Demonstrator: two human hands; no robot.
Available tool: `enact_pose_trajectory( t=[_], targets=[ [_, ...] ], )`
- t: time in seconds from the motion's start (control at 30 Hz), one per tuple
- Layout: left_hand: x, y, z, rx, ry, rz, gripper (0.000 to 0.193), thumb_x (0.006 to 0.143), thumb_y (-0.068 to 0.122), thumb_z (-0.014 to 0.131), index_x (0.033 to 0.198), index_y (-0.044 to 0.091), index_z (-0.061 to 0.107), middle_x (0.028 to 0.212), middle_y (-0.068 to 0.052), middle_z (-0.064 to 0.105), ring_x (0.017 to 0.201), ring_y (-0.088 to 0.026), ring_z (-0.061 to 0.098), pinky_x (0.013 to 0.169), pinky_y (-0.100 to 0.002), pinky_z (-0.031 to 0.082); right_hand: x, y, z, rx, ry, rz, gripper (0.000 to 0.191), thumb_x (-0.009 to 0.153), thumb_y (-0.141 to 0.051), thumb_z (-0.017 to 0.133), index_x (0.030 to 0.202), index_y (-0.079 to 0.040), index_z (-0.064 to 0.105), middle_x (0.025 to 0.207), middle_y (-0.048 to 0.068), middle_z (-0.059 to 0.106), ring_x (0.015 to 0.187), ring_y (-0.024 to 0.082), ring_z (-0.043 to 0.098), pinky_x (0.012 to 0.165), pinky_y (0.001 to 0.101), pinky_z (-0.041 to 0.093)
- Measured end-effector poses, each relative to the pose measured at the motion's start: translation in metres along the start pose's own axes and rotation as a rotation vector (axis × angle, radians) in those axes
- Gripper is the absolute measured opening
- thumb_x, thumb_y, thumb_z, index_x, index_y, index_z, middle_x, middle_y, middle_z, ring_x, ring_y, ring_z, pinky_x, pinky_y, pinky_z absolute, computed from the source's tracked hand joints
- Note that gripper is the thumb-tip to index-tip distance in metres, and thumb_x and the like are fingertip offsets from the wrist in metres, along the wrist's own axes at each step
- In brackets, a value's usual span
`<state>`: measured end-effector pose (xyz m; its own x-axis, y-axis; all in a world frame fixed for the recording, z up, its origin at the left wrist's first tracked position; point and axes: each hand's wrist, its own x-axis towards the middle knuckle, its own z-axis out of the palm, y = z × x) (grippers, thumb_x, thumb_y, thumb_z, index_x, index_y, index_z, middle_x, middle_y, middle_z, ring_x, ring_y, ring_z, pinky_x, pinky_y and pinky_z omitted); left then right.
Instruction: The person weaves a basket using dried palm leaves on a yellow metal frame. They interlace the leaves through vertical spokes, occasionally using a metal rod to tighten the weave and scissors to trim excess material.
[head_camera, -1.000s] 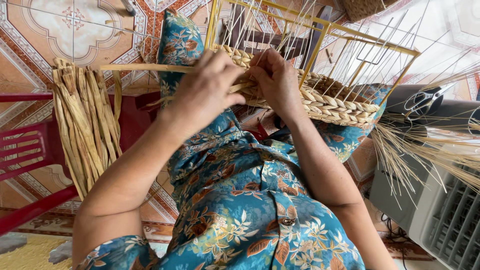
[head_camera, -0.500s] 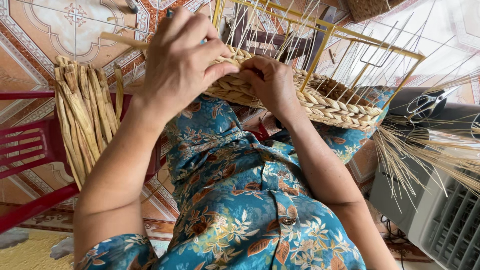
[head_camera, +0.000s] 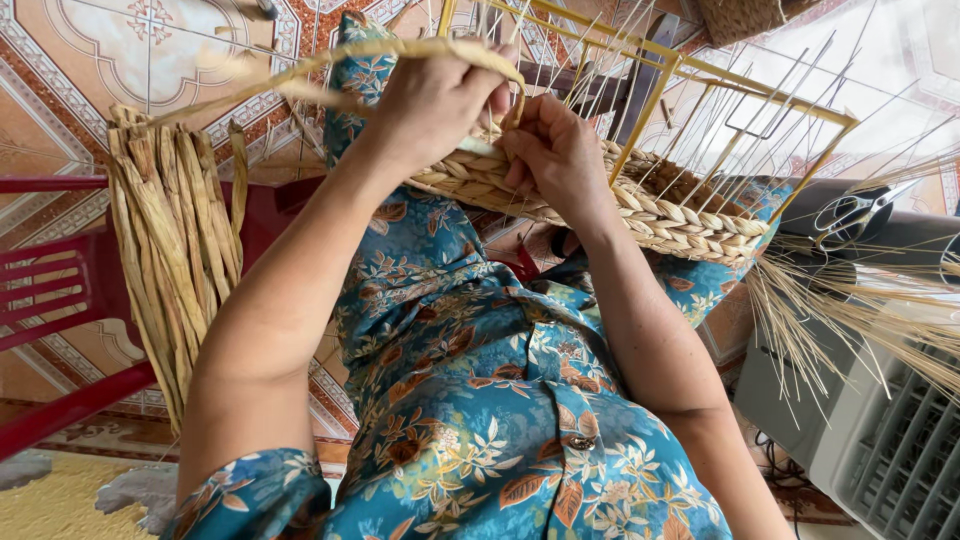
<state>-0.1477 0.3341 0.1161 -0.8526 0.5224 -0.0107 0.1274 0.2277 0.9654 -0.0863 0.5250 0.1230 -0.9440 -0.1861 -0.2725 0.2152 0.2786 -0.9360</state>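
A partly woven basket (head_camera: 690, 215) of braided straw on a yellow wire frame (head_camera: 650, 95) rests on my lap. My left hand (head_camera: 435, 100) grips a long flat straw strand (head_camera: 300, 75) that loops over my fingers and trails off to the left. My right hand (head_camera: 555, 150) presses on the woven rim beside it, fingers pinched on the weave and the strand's end. The two hands touch above the basket's near edge.
A bundle of dried straw strands (head_camera: 170, 240) hangs over a red plastic chair (head_camera: 50, 290) at left. Scissors (head_camera: 850, 210) lie on a dark surface at right, above loose thin straws (head_camera: 850, 310) and a grey box (head_camera: 880, 440). Patterned floor tiles lie beyond.
My left hand has lifted up and pulled the strand through, forming a loop over the fingers. The right hand stays on the basket's rim.
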Motion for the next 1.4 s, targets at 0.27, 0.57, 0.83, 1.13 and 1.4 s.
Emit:
enact_pose_trajectory(
  t=[0.27, 0.57, 0.83, 1.13, 1.4],
  targets=[
    [-0.053, 0.025, 0.007, 0.141, 0.166, 0.266, 0.038, 0.107, 0.024, 0.055, 0.135, -0.002, 0.060, 0.106, -0.018, 0.072, 0.084, -0.018, 0.075, 0.070, -0.027, 0.065, 0.005, 0.017, 0.012, -0.398, 0.090, -0.238, 0.007, 0.100, -0.007, 0.068, 0.094, -0.006, 0.070, 0.082, 0.005, 0.075, 0.065, 0.008, 0.066, 0.058, 0.0276, 0.055],
    [-0.081, 0.001, -0.018, 0.751, 0.135, -0.172, 0.013, 0.104, 0.015, 0.069, 0.102, 0.004, 0.063, 0.090, -0.009, 0.067, 0.069, -0.018, 0.064, 0.052, -0.030, 0.055, -0.003, 0.014, 0.017, -0.255, 0.112, -0.157, 0.011, 0.098, -0.004, 0.071, 0.105, -0.004, 0.061, 0.094, 0.005, 0.076, 0.070, 0.012, 0.067, 0.062, 0.0295, 0.057],
    [-0.102, 0.009, -0.059, 0.922, 0.391, 0.053, 0.012, 0.099, 0.018, 0.078, 0.107, 0.010, 0.072, 0.108, -0.007, 0.066, 0.086, -0.021, 0.067, 0.071, -0.029, 0.059, -0.003, 0.003, 0.007, -0.137, 0.053, -0.062, 0.018, 0.101, -0.008, 0.064, 0.118, -0.005, 0.061, 0.095, 0.004, 0.079, 0.061, 0.007, 0.063, 0.051, 0.0224, 0.053],
    [-0.187, -0.028, -0.174, 0.625, 0.651, -0.631, 0.014, 0.099, 0.015, 0.073, 0.113, 0.012, 0.074, 0.108, -0.007, 0.075, 0.090, -0.017, 0.071, 0.081, -0.035, 0.057, -0.054, 0.005, -0.053, 0.302, 0.238, -0.150, 0.015, 0.114, 0.002, 0.058, 0.128, 0.002, 0.065, 0.112, 0.016, 0.074, 0.095, 0.015, 0.074, 0.068, 0.0250, 0.052],
    [-0.222, -0.092, -0.174, 0.363, 0.558, -1.034, 0.009, 0.099, 0.018, 0.068, 0.102, 0.018, 0.076, 0.102, -0.004, 0.075, 0.081, -0.009, 0.069, 0.071, -0.026, 0.060, -0.093, 0.023, -0.049, 0.445, 0.274, -0.106, 0.011, 0.115, 0.003, 0.058, 0.123, 0.006, 0.066, 0.105, 0.019, 0.074, 0.072, 0.012, 0.066, 0.065, 0.0203, 0.052]
  ],
)
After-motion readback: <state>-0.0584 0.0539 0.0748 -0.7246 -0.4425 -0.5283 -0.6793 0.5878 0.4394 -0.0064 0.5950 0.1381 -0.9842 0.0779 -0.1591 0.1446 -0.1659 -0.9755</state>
